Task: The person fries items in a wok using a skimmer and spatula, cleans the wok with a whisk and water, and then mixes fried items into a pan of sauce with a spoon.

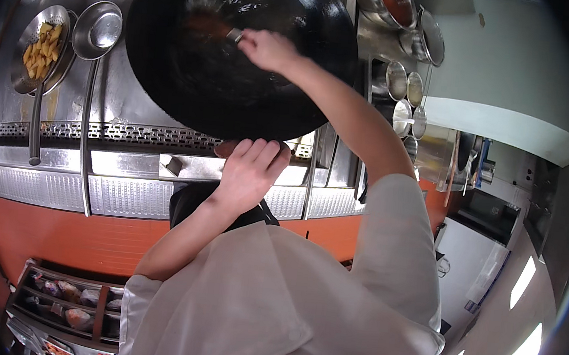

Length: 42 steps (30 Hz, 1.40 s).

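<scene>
A large black wok (251, 97) fills the top centre. My right hand (271, 50) reaches over it and grips a brush (209, 24) by its metal-banded end; the bristles are blurred against the wok's inner left side, where water seems to splash. At the wok's near rim, my left hand (252, 166) is closed over a brownish cloth or pad (225, 149), whose edges show on both sides of the fingers. What lies under the palm is hidden. Left of the wok rest a steel ladle (97, 31) and a perforated strainer (27, 76) holding yellow food pieces (44, 51).
Steel bowls (378, 7), one with red contents, and several small seasoning containers (396, 80) stand right of the wok. A slotted metal grate (139, 135) runs along the stove's near side. Ladle and strainer handles extend over the front edge. A wall (521, 61) rises at right.
</scene>
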Each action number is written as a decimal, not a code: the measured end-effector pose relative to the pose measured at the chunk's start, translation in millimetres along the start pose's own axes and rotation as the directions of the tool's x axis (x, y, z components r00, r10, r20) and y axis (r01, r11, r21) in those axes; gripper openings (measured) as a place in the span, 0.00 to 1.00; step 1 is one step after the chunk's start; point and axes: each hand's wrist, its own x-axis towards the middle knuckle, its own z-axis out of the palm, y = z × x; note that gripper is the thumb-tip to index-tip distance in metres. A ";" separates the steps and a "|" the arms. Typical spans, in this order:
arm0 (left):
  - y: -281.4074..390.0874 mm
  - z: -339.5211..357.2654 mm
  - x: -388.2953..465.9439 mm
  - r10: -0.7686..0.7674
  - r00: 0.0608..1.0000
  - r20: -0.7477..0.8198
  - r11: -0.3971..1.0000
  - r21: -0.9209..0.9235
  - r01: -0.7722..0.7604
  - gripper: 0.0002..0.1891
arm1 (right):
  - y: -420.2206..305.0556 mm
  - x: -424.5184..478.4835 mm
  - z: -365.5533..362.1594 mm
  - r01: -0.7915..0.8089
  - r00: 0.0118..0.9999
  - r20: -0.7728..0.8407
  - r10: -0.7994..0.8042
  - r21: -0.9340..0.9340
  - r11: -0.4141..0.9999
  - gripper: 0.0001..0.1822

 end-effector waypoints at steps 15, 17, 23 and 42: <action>-3.1 0.7 -4.6 -0.002 1.000 -0.008 0.999 -0.054 0.001 0.16 | -25.5 -167.9 -127.4 -0.465 0.655 0.750 0.096 0.300 0.833 0.22; -2.1 -5.8 -5.8 0.007 0.999 0.042 0.997 -0.076 -0.004 0.16 | -38.4 -121.2 -72.6 -0.381 0.718 0.658 -0.227 0.644 0.664 0.20; -7.3 -15.1 -6.9 0.015 0.997 0.081 0.999 -0.039 -0.012 0.16 | 1.1 1.4 -12.5 -0.108 0.994 -0.028 0.106 -0.068 0.992 0.17; -5.9 -6.0 -3.3 -0.071 0.992 0.100 0.996 0.052 0.067 0.12 | 48.5 25.8 -40.5 -0.236 0.968 -0.144 0.207 -0.226 0.945 0.21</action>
